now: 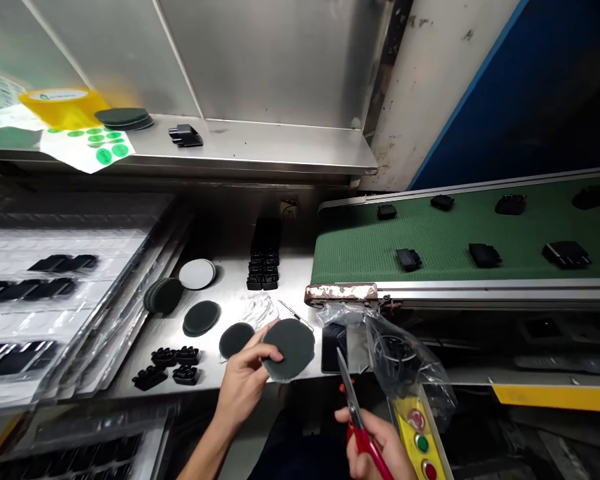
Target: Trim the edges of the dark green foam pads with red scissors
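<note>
My left hand (250,373) pinches a dark grey round sanding disc (290,348) between thumb and fingers, its flat face turned up, just above the bench's front edge. In my right hand (377,440) are scissors with red handles (353,400), their blades pointing up and away from me, apart from the disc. More dark discs lie on the metal bench: one (236,340) right behind my left hand, a small pile (201,318) further left, and a leaning stack (164,295). A disc with its white side up (197,274) rests behind them.
Small black parts (175,363) and a block of black parts (263,267) sit on the bench. A green conveyor belt (445,233) carries several black parts. Plastic trays (105,267) are stacked left. A yellow button box (420,433) stands right; yellow tape (63,107) is on the shelf.
</note>
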{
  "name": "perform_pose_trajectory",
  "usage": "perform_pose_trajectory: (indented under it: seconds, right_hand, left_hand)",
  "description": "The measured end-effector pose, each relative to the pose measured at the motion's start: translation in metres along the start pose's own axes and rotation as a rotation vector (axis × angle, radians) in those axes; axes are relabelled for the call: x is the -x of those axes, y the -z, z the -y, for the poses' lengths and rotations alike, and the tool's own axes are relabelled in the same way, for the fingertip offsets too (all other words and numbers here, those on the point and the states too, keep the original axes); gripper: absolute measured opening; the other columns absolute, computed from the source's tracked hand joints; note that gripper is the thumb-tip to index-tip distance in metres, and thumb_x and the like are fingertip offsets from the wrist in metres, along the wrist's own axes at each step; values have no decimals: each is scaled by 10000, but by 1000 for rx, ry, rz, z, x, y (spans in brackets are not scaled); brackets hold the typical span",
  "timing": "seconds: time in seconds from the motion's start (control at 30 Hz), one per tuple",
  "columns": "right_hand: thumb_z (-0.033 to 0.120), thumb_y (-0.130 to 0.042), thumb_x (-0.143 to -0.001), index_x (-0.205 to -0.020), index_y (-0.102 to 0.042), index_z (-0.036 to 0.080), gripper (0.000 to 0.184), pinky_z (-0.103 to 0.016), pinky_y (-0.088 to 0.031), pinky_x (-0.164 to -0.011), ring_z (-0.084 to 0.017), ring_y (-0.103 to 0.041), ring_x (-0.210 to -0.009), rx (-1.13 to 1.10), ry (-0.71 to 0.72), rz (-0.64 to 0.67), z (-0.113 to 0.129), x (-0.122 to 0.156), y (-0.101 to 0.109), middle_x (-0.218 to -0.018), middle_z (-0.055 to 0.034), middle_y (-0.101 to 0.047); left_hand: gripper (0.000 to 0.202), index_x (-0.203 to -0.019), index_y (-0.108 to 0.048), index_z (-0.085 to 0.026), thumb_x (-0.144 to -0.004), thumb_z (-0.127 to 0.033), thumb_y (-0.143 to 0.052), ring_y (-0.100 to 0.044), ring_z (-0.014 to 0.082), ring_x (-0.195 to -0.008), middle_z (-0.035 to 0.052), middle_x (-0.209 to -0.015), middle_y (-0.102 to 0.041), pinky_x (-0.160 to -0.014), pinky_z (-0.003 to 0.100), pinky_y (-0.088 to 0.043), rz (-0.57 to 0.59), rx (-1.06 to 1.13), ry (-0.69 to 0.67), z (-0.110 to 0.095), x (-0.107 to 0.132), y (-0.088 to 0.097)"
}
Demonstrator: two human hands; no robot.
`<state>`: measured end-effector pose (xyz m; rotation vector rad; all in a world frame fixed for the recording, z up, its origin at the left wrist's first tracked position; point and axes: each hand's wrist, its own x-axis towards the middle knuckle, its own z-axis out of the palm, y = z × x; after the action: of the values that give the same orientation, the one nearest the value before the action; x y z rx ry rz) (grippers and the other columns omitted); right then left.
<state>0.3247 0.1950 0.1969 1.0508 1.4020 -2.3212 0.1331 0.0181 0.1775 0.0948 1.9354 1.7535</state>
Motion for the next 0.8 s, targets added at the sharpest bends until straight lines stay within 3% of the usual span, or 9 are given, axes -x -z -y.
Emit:
perform_pose_trajectory:
  seconds: [0.07,0.17,0.3,0.4,0.5,0.57,0.67,0.73,0.8]
  right_hand:
    - [619,-761,-618,-1062,-583,128,686,-190,-223,-402,-22,-310,-389,-48,95,-14,11,2,-10,-599,11,-568]
    - [515,-717,-732,-1126,-496,173,567,-193,-319,-414,-40,-390,-439,-144,217,-119,29,4,-20,-771,-22,-629]
    - [427,-771,-695,-1107,-478,209,550,-201,-400,-413,-69,-454,-484,-203,286,-222,50,4,-12,-752,25,-580]
    - [399,-755,-717,-1066,-503,213,469,-188,-418,-438,-68,-469,-505,-173,333,-238,57,6,9,-699,53,-526]
    - [369,-724,-757,-1049,-523,196,394,-183,-407,-468,-55,-462,-517,-112,339,-173,59,11,29,-727,43,-533]
    - [363,-717,-766,-1050,-530,191,382,-182,-386,-461,-48,-451,-500,-77,332,-134,62,12,39,-725,43,-535]
    - [381,-721,-763,-1058,-532,188,399,-183,-375,-462,-55,-450,-496,-30,296,-107,69,13,47,-684,48,-530]
    - [407,-726,-755,-1067,-546,186,423,-190,-389,-483,-66,-448,-518,-19,289,-134,71,15,52,-661,46,-521]
    - [416,-754,-723,-1114,-564,198,486,-209,-428,-535,-93,-482,-587,-49,294,-212,67,20,62,-714,24,-542]
  left_hand:
    - [105,-647,-652,-204,-695,-261,-726,-602,243,-996,55,-1065,-653,-866,299,-484,-36,109,69,-16,17,-16]
    - [98,-698,-688,-224,-707,-304,-744,-609,203,-826,33,-871,-666,-742,256,-496,64,176,91,-25,33,-41]
    - [173,-869,-733,-242,-757,-369,-697,-614,224,-864,57,-914,-679,-775,260,-500,287,172,126,-22,46,-63]
    - [243,-926,-730,-260,-714,-378,-727,-611,250,-950,57,-985,-689,-850,278,-492,314,250,211,-30,47,-73]
    - [536,-1209,-581,-368,-696,-401,-733,-584,281,-1075,39,-1155,-648,-911,345,-484,315,422,345,-54,35,-85]
    - [685,-1322,-451,-373,-700,-421,-733,-595,289,-1054,64,-1168,-636,-889,386,-495,436,466,430,-69,23,-95]
    - [476,-1120,-579,-217,-706,-358,-765,-632,229,-834,91,-971,-664,-747,322,-511,641,287,532,-78,8,-113]
    - [312,-936,-589,-163,-727,-318,-760,-603,175,-717,67,-854,-646,-653,265,-485,659,201,551,-75,4,-126]
    - [262,-883,-558,-162,-754,-304,-737,-573,145,-687,38,-812,-619,-625,235,-461,610,253,529,-70,5,-137]
